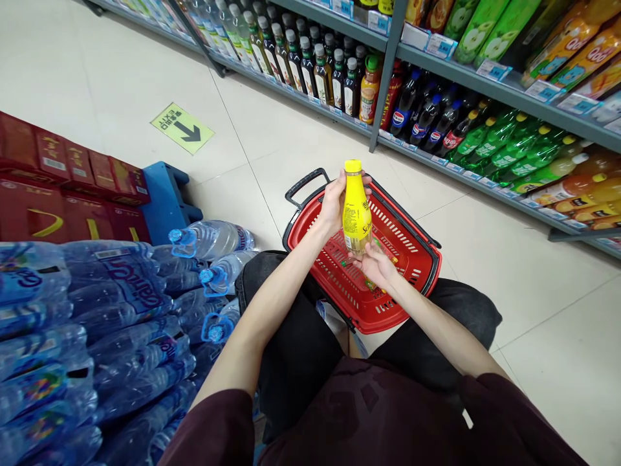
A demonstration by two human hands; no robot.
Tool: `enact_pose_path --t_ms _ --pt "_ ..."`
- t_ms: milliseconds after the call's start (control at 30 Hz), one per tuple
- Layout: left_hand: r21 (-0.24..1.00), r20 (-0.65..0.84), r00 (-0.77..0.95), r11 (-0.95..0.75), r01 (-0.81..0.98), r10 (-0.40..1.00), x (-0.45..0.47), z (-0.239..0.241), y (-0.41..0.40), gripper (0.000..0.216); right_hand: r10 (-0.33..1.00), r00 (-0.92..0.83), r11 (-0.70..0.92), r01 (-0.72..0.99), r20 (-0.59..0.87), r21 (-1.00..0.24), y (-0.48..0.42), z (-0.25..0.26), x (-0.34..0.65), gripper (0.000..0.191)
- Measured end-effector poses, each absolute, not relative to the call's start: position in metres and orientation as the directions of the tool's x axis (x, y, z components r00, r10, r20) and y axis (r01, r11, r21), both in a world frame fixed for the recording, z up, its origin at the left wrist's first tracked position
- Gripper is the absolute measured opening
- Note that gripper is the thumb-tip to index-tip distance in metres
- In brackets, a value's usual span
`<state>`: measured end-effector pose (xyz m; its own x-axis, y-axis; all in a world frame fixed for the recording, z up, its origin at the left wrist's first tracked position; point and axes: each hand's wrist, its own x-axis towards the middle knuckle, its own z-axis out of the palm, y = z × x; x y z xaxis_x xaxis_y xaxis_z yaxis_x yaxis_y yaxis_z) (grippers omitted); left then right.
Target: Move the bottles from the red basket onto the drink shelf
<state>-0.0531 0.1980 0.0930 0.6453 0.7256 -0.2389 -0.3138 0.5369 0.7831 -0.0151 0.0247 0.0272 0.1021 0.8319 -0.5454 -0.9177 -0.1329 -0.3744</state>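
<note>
A yellow drink bottle (pixel 356 208) with a yellow cap stands upright above a red shopping basket (pixel 417 255) on the floor. My left hand (pixel 332 204) is wrapped round the bottle's upper part from the left. My right hand (pixel 376 266) cups the bottle's base from below, fingers curled against it. A small item lies in the basket under my right hand, mostly hidden. I am crouched, with my dark-trousered knees on either side of the basket.
Packs of water bottles (pixel 101 323) are stacked at my left, beside red boxes (pixel 63 188) on a blue pallet (pixel 167 197). Shelves (pixel 485 81) of bottled drinks run along the right. A green arrow sticker (pixel 182 127) marks the tiled floor.
</note>
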Motion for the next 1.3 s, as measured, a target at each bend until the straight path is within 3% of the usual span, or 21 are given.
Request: enact_pose_path --t_ms 300,733,1133,1300 --pt "0.813 -0.203 0.698 0.516 -0.271 0.686 -0.053 0.085 0.192 0.050 0.821 0.250 -0.043 -0.869 -0.513 -0.493 0.026 0.025 -0.020 0.056" --pt "0.801 -0.146 0.685 0.492 -0.342 0.714 -0.055 0.086 0.195 0.039 0.806 0.275 -0.011 -0.879 -0.524 -0.477 0.025 0.021 -0.016 0.058" --pt "0.862 -0.153 0.686 0.436 -0.260 0.712 -0.055 0.086 0.196 0.047 0.819 0.244 -0.035 -0.882 -0.519 -0.470 0.025 0.021 -0.013 0.059" --pt "0.880 -0.127 0.746 0.421 -0.219 0.654 -0.055 0.087 0.199 0.036 0.829 0.240 -0.053 -0.866 -0.506 -0.498 0.028 0.024 -0.014 0.055"
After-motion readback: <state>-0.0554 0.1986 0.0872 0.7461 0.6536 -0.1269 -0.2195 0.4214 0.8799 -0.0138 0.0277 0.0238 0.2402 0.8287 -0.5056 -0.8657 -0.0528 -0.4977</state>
